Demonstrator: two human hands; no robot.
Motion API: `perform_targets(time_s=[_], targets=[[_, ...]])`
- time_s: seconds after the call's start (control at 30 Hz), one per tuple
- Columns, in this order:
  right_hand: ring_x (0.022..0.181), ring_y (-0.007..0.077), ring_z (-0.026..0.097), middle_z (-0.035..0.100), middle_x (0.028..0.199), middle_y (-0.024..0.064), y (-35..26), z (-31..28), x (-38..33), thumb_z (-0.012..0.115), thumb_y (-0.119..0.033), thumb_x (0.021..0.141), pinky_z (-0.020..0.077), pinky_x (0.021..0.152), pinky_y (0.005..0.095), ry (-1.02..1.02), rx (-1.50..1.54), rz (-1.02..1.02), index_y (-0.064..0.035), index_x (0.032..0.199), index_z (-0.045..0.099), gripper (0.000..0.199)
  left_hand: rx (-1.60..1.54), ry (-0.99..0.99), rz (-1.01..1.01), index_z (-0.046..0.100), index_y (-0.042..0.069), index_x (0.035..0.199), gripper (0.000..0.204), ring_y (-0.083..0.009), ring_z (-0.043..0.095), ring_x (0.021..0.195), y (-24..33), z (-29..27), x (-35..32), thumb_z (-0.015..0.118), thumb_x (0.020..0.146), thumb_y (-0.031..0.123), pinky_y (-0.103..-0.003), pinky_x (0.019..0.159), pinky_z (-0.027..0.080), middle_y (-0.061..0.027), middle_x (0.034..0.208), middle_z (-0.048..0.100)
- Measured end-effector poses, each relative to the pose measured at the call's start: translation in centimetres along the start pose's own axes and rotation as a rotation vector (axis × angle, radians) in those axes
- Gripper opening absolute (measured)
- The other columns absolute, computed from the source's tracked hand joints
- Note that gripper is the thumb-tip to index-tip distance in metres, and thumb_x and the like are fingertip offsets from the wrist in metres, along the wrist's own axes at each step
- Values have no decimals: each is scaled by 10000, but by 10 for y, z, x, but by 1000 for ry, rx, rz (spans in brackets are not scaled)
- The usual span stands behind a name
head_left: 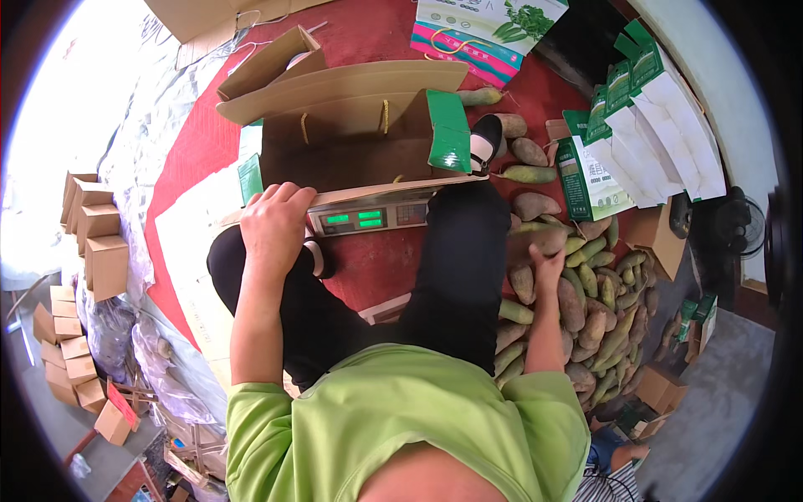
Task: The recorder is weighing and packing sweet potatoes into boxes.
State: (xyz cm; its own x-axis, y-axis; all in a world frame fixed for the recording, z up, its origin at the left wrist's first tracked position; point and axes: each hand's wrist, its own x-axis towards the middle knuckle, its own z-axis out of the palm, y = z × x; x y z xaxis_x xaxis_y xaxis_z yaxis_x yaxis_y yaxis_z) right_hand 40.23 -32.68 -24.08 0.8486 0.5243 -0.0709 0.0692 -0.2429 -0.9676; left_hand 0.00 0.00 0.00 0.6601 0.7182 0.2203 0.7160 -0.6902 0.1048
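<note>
Head view, hands (276, 226) (548, 268) forward, well apart

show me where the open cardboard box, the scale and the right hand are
Open cardboard box (345, 124): head view, on its far inner wall.
Scale (368, 220): head view, on its lit display.
Right hand (548, 268): head view, at mid-hand.

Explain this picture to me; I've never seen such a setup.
No machine here: these are a person's two bare hands. There is one picture, from a wide camera worn on the head and looking down, so edges bend. The left hand rests on the near edge of an open cardboard box; a scale shows beneath that edge. The right hand touches a brown root; how firmly is unclear. Green and brown vegetables lie heaped around it, beside a red floor covering.
</note>
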Motion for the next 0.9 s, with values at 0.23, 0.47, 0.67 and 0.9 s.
perform_targets(time_s=[0.23,0.47,0.67,0.9], targets=[[1173,221,516,523,1272,117,-253,64,40,756,-21,738,393,1028,363,-106,174,-216,8,1339,416,691,-2,13,39,665,159,875,154,-187,617,840,-2,-1,5,601,753,89,-342,737,492,14,803,598],[1175,209,533,559,1243,107,-378,165,37,787,-33,708,419,1017,365,-609,166,-457,-3,1317,448,698,1,7,61,648,158,835,110,-186,615,824,-6,-3,4,590,755,108,-341,726,493,9,778,579],[1171,268,551,579,1229,150,-357,288,39,802,-102,685,445,981,371,-921,-329,-749,-7,1333,424,757,-22,-10,85,635,156,811,87,-183,619,812,-3,-5,5,590,749,115,-329,696,498,8,768,574],[1152,361,556,584,1214,203,-289,374,38,837,-170,631,466,955,405,-1339,-1152,-706,0,1217,491,702,-49,-9,106,626,153,791,67,-180,617,779,-6,-3,4,596,743,116,-330,679,496,4,752,565]])
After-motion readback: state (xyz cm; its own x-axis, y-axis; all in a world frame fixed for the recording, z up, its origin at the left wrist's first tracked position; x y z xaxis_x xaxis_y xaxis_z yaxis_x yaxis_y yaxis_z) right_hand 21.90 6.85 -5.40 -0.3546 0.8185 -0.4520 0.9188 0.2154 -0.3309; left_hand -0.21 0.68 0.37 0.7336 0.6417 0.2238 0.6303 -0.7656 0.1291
